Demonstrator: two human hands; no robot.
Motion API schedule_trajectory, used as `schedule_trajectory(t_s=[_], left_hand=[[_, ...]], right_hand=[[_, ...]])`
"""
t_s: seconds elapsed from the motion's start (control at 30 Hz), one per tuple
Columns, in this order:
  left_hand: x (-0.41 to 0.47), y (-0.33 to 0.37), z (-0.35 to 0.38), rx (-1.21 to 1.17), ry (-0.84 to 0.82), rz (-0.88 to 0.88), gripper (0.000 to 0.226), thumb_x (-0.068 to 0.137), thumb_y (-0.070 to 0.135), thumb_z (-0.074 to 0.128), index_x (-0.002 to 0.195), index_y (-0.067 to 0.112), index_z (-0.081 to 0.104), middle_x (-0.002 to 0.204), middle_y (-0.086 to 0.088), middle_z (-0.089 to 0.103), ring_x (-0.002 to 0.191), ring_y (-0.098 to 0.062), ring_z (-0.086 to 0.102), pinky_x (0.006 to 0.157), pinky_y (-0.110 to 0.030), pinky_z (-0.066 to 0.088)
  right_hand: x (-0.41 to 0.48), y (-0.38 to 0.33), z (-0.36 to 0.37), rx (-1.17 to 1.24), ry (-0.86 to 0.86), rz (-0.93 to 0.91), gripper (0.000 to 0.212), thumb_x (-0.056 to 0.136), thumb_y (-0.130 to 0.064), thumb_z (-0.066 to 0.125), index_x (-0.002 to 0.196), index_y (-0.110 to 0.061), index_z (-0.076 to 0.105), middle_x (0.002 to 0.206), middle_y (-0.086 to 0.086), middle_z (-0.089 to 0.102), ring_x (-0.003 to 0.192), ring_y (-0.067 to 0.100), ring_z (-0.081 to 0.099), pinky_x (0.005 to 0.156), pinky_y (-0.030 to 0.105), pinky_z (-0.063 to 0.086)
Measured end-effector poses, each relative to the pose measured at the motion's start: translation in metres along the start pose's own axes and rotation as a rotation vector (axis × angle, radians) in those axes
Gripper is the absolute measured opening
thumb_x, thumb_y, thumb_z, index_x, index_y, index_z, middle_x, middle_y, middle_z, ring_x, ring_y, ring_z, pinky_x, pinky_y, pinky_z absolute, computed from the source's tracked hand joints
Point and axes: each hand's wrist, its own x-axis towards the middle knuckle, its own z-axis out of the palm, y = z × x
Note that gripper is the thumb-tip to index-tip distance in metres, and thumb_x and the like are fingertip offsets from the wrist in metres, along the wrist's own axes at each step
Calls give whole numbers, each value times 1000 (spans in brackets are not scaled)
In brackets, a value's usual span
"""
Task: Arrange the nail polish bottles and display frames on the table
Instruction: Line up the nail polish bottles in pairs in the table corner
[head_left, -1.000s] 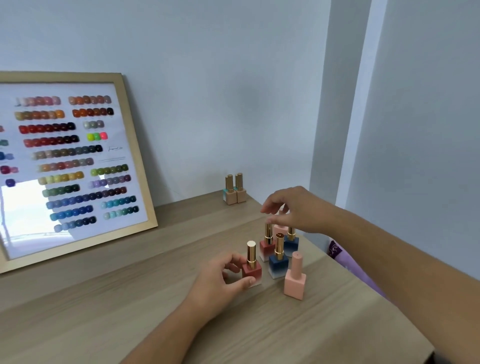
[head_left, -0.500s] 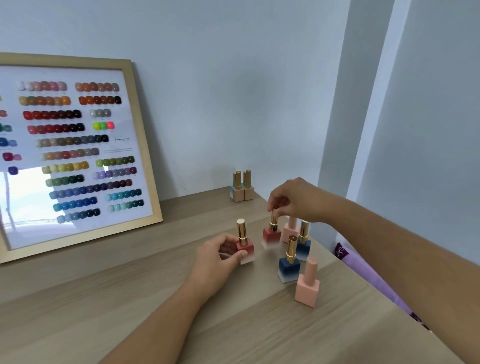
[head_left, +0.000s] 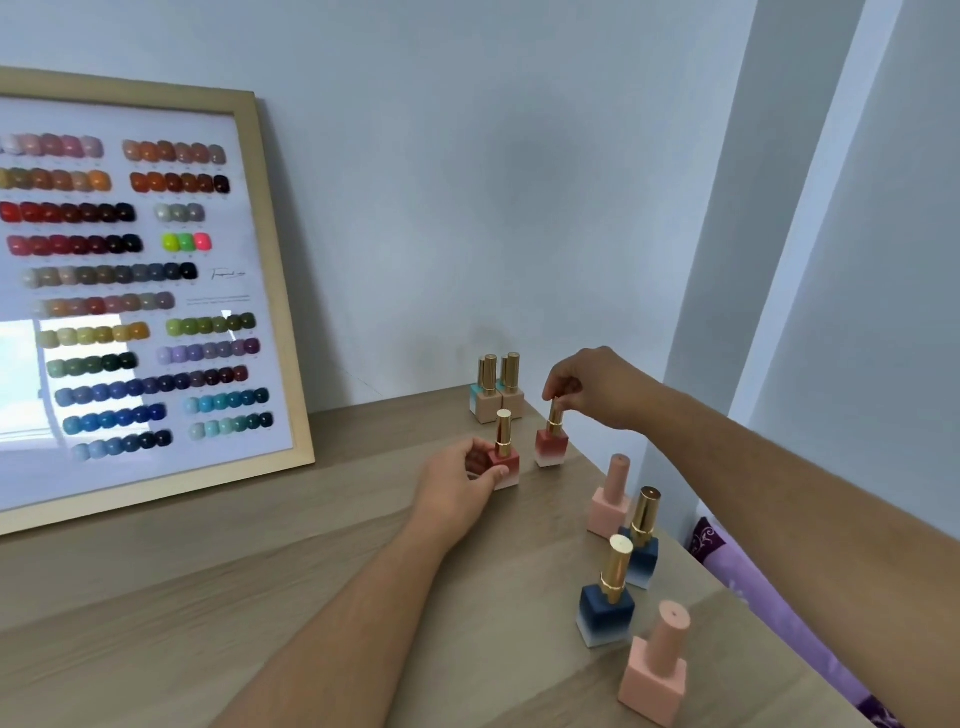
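My left hand (head_left: 460, 491) grips the base of a red nail polish bottle (head_left: 505, 457) with a gold cap, standing on the wooden table (head_left: 260, 597). My right hand (head_left: 592, 387) pinches the gold cap of a second red bottle (head_left: 551, 444), just right of the first. Several bottles stand behind at the back wall: beige and teal ones (head_left: 493, 395). Nearer me stand two blue bottles (head_left: 605, 608) (head_left: 641, 545) and two pink ones (head_left: 610, 501) (head_left: 655, 670). A wooden display frame (head_left: 280, 291) with colour swatches leans on the wall at left.
The table's right edge runs diagonally past the pink and blue bottles; purple patterned fabric (head_left: 769, 603) lies below it. A wall corner and pillar rise at right.
Both hands have carried the two red bottles away from the cluster toward the back of the table, nearer the beige and teal bottles. The view has shifted, so the frame appears larger.
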Motion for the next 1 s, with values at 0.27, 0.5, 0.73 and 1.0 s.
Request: schedule_trajectory(t_s=[0.27, 0.5, 0.73, 1.0], left_hand=[[24, -2, 9, 12, 2, 25, 17, 80, 18, 70, 90, 29, 62, 82, 14, 64, 78, 0, 59, 63, -11, 40], [28, -5, 11, 46, 19, 33, 19, 78, 21, 72, 92, 29, 62, 83, 14, 63, 78, 1, 59, 63, -10, 42], [30, -4, 13, 73, 8, 41, 21, 78, 24, 73, 93, 32, 61, 80, 17, 62, 74, 3, 58, 59, -8, 40], [47, -6, 19, 81, 28, 29, 23, 78, 25, 72, 99, 27, 63, 79, 16, 61, 73, 1, 57, 60, -11, 38]], right_hand=[[4, 24, 10, 175, -22, -13, 29, 79, -17, 70, 107, -24, 66, 99, -6, 67, 88, 7, 63, 79, 19, 48], [-24, 52, 60, 674, 41, 183, 26, 83, -13, 65, 108, -20, 64, 105, 0, 68, 90, 16, 65, 74, 25, 55], [-22, 46, 82, 705, 125, 157, 22, 80, -11, 69, 100, -20, 64, 96, 5, 68, 77, 17, 65, 67, 22, 55], [-9, 45, 91, 676, 191, 167, 26, 81, -9, 67, 99, -26, 59, 98, -1, 64, 82, 16, 63, 67, 19, 52]])
